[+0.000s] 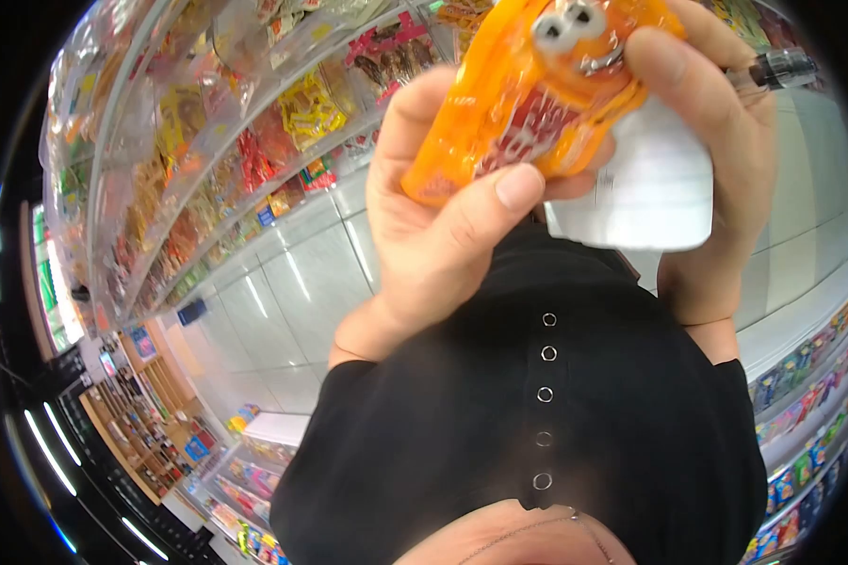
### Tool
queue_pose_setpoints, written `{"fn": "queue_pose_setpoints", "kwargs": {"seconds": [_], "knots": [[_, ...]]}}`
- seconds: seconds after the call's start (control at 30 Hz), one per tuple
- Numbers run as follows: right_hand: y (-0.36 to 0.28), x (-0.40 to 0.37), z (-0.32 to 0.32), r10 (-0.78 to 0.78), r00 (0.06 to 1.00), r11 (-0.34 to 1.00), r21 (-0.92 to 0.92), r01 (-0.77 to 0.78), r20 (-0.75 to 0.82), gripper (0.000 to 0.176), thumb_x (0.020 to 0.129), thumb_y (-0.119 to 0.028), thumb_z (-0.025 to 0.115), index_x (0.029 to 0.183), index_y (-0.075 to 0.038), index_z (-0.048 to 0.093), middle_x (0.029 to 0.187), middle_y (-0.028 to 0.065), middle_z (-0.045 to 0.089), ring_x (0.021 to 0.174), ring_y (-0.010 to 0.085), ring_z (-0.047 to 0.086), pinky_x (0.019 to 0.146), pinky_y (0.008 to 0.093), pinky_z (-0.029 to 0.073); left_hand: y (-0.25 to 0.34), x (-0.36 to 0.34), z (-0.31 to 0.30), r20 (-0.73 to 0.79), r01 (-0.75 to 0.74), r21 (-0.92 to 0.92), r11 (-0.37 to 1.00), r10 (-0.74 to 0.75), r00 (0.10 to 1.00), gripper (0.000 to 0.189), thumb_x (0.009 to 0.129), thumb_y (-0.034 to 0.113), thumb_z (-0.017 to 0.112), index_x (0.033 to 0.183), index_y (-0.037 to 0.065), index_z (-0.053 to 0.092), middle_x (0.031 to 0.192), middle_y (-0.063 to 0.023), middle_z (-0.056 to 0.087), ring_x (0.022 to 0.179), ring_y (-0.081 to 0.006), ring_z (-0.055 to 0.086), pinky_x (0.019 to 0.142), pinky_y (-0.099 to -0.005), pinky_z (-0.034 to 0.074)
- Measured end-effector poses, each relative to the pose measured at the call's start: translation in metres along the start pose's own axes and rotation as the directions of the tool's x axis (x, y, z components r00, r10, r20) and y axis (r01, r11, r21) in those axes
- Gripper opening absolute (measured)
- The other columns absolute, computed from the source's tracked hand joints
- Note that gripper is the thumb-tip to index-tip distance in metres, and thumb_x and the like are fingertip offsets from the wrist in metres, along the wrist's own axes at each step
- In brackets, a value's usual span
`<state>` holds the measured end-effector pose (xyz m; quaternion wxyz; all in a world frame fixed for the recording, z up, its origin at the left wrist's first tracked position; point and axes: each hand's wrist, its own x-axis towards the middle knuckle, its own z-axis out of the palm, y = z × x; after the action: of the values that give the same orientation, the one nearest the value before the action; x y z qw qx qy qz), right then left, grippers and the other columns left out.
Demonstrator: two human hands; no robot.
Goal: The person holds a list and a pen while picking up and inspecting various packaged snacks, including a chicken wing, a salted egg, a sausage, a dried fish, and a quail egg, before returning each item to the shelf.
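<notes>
I hold a shiny orange snack packet (471, 113) in front of my chest with both hands. It has a cartoon face with big white eyes and a dark red patch with pale lettering. My left hand (433, 207) is closed round its lower left end, thumb on the front. My right hand (716, 113) pinches its upper right side, thumb beside the printed grin. A white slip of paper (664, 184) with faint print hangs below the right hand's fingers. A dark-capped pen or marker (784, 70) sticks out beyond that hand; how it is held is hidden.
Curved-looking clear shelves (245, 122) full of bagged sweets rise on the left. Pale floor tiles (273, 292) lie below them. More shelves with colourful packets (806, 461) stand at the lower right. A wooden shelf unit (146, 414) is at the lower left.
</notes>
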<state>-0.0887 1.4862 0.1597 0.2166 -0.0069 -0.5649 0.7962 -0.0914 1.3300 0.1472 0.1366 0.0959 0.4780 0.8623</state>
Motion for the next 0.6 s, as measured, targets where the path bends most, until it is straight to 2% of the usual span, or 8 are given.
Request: {"fn": "queue_pose_setpoints", "kwargs": {"seconds": [0.1,0.13,0.2,0.23,0.3,0.4,0.5,0.6], "knots": [[0.003,0.006,-0.013,-0.266,0.946,0.855,-0.408,0.32,0.183,0.022,0.083,-0.013,0.056,0.094,0.004,0.062,0.098,0.0103,0.061,0.092,0.0158,0.057,0.083,0.0256,0.042,0.014,0.005,0.006,0.029,-0.07,0.05,0.996,0.069,0.997,0.063,0.077,0.013,0.063,0.13,-0.005,0.035,0.119,-0.0234,0.052,0.095,-0.036,0.063,0.075,-0.041,0.058],[-0.006,0.004,-0.011,-0.126,0.982,0.923,-0.347,0.167,0.137,0.022,0.083,-0.014,0.056,0.093,0.005,0.061,0.096,0.0097,0.061,0.089,0.0153,0.057,0.082,0.0253,0.042,0.015,0.006,0.002,0.035,-0.103,0.062,0.993,0.101,0.994,0.062,0.076,0.013,0.064,0.129,-0.005,0.036,0.119,-0.0231,0.052,0.096,-0.035,0.062,0.076,-0.0405,0.057],[-0.006,0.002,-0.009,-0.05,0.998,0.969,-0.243,0.055,0.024,0.02,0.081,-0.015,0.058,0.088,0.004,0.06,0.089,0.0082,0.061,0.081,0.0137,0.055,0.076,0.0249,0.042,0.016,0.006,-0.003,0.047,-0.174,0.092,0.98,0.171,0.984,0.061,0.076,0.013,0.064,0.128,-0.005,0.038,0.12,-0.0226,0.052,0.097,-0.0331,0.062,0.078,-0.0395,0.056],[-0.006,0.001,-0.008,-0.012,0.999,0.983,-0.181,0.006,-0.033,0.02,0.08,-0.015,0.058,0.086,0.004,0.06,0.085,0.0074,0.061,0.077,0.0129,0.055,0.073,0.0247,0.042,0.016,0.006,-0.005,0.055,-0.21,0.115,0.971,0.205,0.977,0.06,0.076,0.012,0.065,0.127,-0.006,0.039,0.12,-0.0224,0.052,0.098,-0.0321,0.062,0.08,-0.039,0.055],[-0.004,-0.006,0.001,-0.02,0.984,0.999,0.029,0.026,-0.176,0.013,0.071,-0.009,0.07,0.074,0.001,0.063,0.075,0.006,0.063,0.067,0.0101,0.054,0.065,0.0233,0.042,0.014,0.005,-0.013,0.058,-0.274,0.164,0.947,0.268,0.962,0.058,0.075,0.012,0.065,0.126,-0.006,0.041,0.121,-0.0219,0.052,0.099,-0.0301,0.061,0.082,-0.038,0.054],[-0.003,-0.014,-0.019,-0.119,0.993,0.992,-0.042,0.118,-0.02,0.013,0.07,-0.009,0.069,0.07,0.0,0.06,0.076,0.0095,0.064,0.069,0.0134,0.057,0.069,0.0256,0.044,0.009,0.005,-0.022,0.076,-0.377,0.243,0.894,0.37,0.926,0.056,0.075,0.011,0.066,0.124,-0.006,0.045,0.122,-0.0211,0.052,0.101,-0.0271,0.061,0.085,-0.0365,0.052],[-0.002,-0.016,-0.017,-0.098,0.994,0.994,0.044,0.1,-0.045,0.012,0.069,-0.008,0.068,0.072,0.0,0.059,0.08,0.0125,0.065,0.073,0.0169,0.059,0.075,0.0288,0.045,0.01,0.005,-0.027,0.14,-0.491,0.313,0.813,0.472,0.871,0.054,0.074,0.011,0.067,0.121,-0.006,0.048,0.123,-0.0203,0.053,0.103,-0.0242,0.06,0.088,-0.035,0.05],[-0.002,-0.019,-0.023,-0.076,0.997,0.997,0.018,0.076,-0.015,0.012,0.069,-0.008,0.068,0.073,0.0,0.059,0.08,0.0121,0.066,0.073,0.0162,0.059,0.076,0.0291,0.045,0.012,0.01,-0.016,0.261,-0.575,0.229,0.785,0.52,0.814,0.052,0.074,0.01,0.068,0.119,-0.006,0.051,0.123,-0.0198,0.053,0.104,-0.0221,0.06,0.09,-0.034,0.048]]}}
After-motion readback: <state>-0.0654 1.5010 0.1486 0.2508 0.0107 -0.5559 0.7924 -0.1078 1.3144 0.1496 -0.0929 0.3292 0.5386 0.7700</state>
